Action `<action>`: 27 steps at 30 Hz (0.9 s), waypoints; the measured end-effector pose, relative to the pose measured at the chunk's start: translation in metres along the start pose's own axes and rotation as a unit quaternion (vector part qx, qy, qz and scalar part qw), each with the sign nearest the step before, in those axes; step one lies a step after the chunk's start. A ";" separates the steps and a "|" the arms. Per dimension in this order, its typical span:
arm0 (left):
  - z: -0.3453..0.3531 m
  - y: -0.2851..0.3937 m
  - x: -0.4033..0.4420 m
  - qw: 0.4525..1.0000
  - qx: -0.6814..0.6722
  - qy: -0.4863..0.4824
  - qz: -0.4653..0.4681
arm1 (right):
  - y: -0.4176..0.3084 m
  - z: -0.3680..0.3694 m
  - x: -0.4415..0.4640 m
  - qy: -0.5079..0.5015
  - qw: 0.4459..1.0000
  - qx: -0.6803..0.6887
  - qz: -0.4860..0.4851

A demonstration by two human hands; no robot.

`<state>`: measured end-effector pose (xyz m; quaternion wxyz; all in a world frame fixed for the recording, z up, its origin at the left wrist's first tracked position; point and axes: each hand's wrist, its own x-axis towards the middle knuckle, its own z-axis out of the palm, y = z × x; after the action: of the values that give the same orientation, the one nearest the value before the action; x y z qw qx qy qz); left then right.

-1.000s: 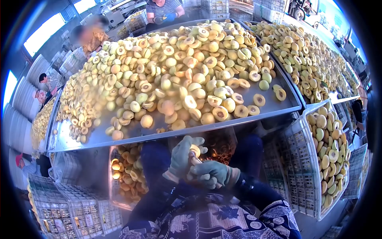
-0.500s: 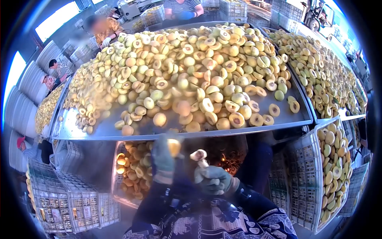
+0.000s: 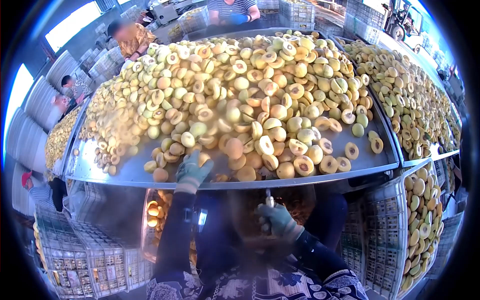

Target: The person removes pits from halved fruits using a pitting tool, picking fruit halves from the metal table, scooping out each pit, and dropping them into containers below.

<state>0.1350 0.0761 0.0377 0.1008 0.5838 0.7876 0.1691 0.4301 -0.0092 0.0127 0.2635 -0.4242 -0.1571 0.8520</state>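
My left hand point(image 3: 192, 174), in a grey-green glove, reaches over the front edge of a metal tray point(image 3: 125, 172). Its fingers close around a yellow peach half point(image 3: 204, 159) at the near side of the fruit heap. My right hand point(image 3: 281, 219), gloved alike, is lower, in front of my lap. Wrapped in its fingers is a slim pitting tool point(image 3: 270, 199) with a pale shaft pointing up; its tip is blurred against the tray edge. Many halved peaches point(image 3: 235, 95), some with brown pit hollows showing, are piled across the tray.
Below the tray, a crate point(image 3: 145, 235) holds peach halves, beside a dark bin area with scraps. Plastic crates stand left point(image 3: 65, 250) and right point(image 3: 377, 235), the right one with fruit. Another heaped tray point(image 3: 400, 95) adjoins. Several people work around, and a forklift point(image 3: 400, 25) stands far right.
My left hand has moved from above the lower crate, where it held a peach half, up to the tray's fruit. My right hand has shifted right, and the pit piece at the tool's tip no longer shows.
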 end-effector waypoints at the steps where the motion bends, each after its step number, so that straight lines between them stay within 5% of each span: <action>1: 0.001 0.007 0.008 0.999 0.033 -0.036 -0.019 | -0.002 0.006 -0.007 -0.006 1.000 -0.021 -0.004; 3: -0.001 0.021 0.016 0.987 0.102 -0.109 -0.056 | 0.002 0.004 -0.010 -0.006 0.995 -0.091 -0.030; 4: 0.008 0.016 0.021 0.989 0.126 -0.063 -0.035 | 0.010 -0.005 -0.003 -0.010 0.987 -0.149 -0.054; 7: 0.028 -0.017 0.023 0.970 -0.221 -0.074 -0.063 | -0.003 0.012 -0.022 -0.009 0.982 -0.180 -0.056; 9: 0.001 0.005 -0.001 0.833 -0.518 -0.134 -0.141 | -0.015 0.033 -0.036 -0.031 0.989 -0.130 -0.056; 11: 0.002 0.008 -0.023 0.729 -0.648 -0.168 -0.143 | -0.022 0.046 -0.042 -0.077 0.992 -0.057 -0.082; 12: 0.003 0.022 -0.037 0.642 -0.728 -0.180 -0.159 | -0.026 0.056 -0.048 -0.009 0.955 -0.260 -0.141; 15: 0.006 0.053 -0.084 0.631 -0.756 -0.153 -0.089 | -0.022 0.056 -0.045 -0.001 0.908 -0.335 -0.249; 18: 0.007 0.092 -0.110 0.535 -0.808 -0.240 -0.057 | -0.036 0.066 -0.079 0.002 0.905 -0.350 -0.244; 19: -0.012 0.122 -0.123 0.626 -0.751 -0.207 -0.036 | -0.041 0.069 -0.092 0.000 0.914 -0.334 -0.231; 21: -0.005 0.133 -0.135 0.632 -0.749 -0.200 -0.020 | -0.024 0.053 -0.084 -0.003 0.896 -0.327 -0.301; 24: 0.016 0.130 -0.142 0.736 -0.658 -0.146 0.062 | -0.011 0.039 -0.086 0.005 0.884 -0.298 -0.361; 27: 0.012 0.146 -0.158 0.689 -0.708 -0.152 0.043 | -0.001 0.027 -0.079 0.023 0.878 -0.323 -0.352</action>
<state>0.3158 -0.0347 0.0764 0.5946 0.3904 0.3823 0.5898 0.4486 -0.0550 0.0794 0.3977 -0.4216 -0.5566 0.5953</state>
